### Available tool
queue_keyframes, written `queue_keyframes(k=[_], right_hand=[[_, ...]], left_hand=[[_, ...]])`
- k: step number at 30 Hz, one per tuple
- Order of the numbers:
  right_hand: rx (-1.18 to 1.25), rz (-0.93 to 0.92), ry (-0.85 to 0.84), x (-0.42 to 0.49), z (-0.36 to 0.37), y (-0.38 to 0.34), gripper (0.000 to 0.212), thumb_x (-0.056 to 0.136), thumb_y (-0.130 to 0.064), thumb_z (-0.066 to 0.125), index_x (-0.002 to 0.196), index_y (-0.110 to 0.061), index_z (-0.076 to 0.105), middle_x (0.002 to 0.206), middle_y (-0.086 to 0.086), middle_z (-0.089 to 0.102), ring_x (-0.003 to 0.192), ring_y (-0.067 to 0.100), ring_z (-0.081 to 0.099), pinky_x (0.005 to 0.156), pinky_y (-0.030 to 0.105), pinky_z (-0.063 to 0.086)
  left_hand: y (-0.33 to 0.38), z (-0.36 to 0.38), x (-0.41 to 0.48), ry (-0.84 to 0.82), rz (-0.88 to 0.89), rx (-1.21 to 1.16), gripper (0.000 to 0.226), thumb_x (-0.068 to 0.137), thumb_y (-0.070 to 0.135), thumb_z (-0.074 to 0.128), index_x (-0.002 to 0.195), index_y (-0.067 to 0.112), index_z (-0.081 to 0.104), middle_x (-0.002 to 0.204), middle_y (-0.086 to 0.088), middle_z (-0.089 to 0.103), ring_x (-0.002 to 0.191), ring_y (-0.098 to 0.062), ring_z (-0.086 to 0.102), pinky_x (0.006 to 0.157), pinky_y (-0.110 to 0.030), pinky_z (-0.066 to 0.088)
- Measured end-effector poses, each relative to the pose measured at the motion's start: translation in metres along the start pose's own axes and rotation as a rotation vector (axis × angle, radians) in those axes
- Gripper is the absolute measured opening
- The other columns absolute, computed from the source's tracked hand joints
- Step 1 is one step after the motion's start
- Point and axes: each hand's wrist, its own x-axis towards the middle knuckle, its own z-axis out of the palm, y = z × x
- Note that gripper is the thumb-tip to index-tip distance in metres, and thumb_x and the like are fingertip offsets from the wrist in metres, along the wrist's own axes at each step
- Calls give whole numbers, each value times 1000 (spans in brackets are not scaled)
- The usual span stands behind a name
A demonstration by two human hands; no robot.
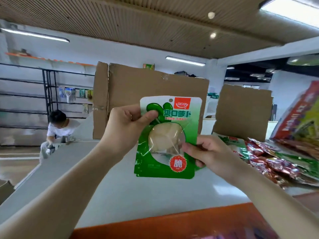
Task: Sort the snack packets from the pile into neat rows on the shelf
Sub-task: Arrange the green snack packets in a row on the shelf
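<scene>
Here, in the head view, two bare hands hold one green packet (165,138) upright in the air at the middle of the frame, over a white shelf (138,195). The packet has a clear window showing pale food, a red logo at its top and a round red badge near its bottom.

The left hand (126,125) grips the packet's upper left part, at about 10 o'clock on the packet. Its thumb is curled onto the front and its fingers go behind. The right hand (205,152) pinches the lower right edge, at about 4 o'clock on the packet, with its thumb on the front beside the window. The hands are apart, each clamped on this same packet.

The pile (269,161) lies on the shelf between 3 and 4 o'clock, just beyond the right hand. It is made of red foil packets and green ones, overlapping. A big red and green bag (300,118) leans above the pile at 3 o'clock, at the frame's edge.

An orange strip (172,225) runs along the shelf's near edge at 6 o'clock. A cardboard sheet (146,87) stands upright at 12 o'clock, behind the packet. A second sheet (241,109) stands at 2 o'clock.

At 9 o'clock a person (58,126) in a white shirt bends forward past the shelf's left side. Black racks (46,94) stand behind the person.
</scene>
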Motion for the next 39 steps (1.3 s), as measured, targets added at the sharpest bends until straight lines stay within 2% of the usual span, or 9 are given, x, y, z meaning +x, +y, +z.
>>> queue_keyframes(k=[5,11,15,17,20,26,30,35,39], right_hand=[[-63,18,169,-38,-9,-6,44,90,-30,67,76,11,61,61,23,46,54,20,43,50,22,34],[-108,95,230,-96,-26,-9,27,92,-26,66,67,-16,66,57,1,53,52,12,46,52,24,33],[-73,123,296,-130,-38,-10,21,95,-15,59,77,-8,68,60,-6,66,56,3,60,53,17,43],[-46,91,356,-145,-43,-5,30,92,-32,63,81,-5,69,75,15,69,67,26,64,61,38,48],[-34,65,437,-170,-53,7,49,85,-55,65,80,-6,66,79,29,63,64,39,58,62,39,43],[21,115,544,-233,-86,25,29,83,-37,63,74,-11,70,66,10,66,63,11,60,58,23,44],[34,185,599,-286,-120,36,37,81,-42,62,76,-7,69,74,24,65,67,22,60,63,34,45],[2,239,709,-346,-160,52,29,84,-31,61,66,-8,64,57,2,60,56,13,55,52,22,41],[-50,269,756,-390,-189,65,39,83,-38,58,80,0,68,74,16,70,73,35,66,63,49,51]], left_hand=[[-3,13,-15,-311,-109,-30,20,99,21,52,109,17,70,106,0,75,99,-20,71,88,-37,57],[5,37,-32,-489,-125,-31,31,89,25,60,112,8,71,107,-10,75,101,-30,71,95,-48,54],[11,68,-45,-397,-34,19,20,92,20,67,83,1,68,69,-20,56,68,-25,50,67,-37,46],[16,87,-55,-374,-35,-11,40,89,25,73,91,-13,59,69,-30,53,70,-24,45,68,-35,41],[23,122,-73,-338,-128,-144,31,89,22,72,91,-8,67,89,-37,63,76,-26,59,82,-46,53],[20,205,-110,-270,-260,-308,36,90,15,68,84,-19,60,86,-39,62,74,-25,54,76,-38,47],[29,264,-134,-315,-275,-341,26,90,15,68,68,2,73,73,-13,71,62,-19,61,61,-27,50],[37,337,-165,-378,-180,-324,27,89,16,68,73,-5,72,77,-26,69,69,-21,57,71,-36,50],[45,391,-191,-394,-167,-288,25,91,12,65,68,10,76,67,-4,71,62,-9,62,61,-21,49]])
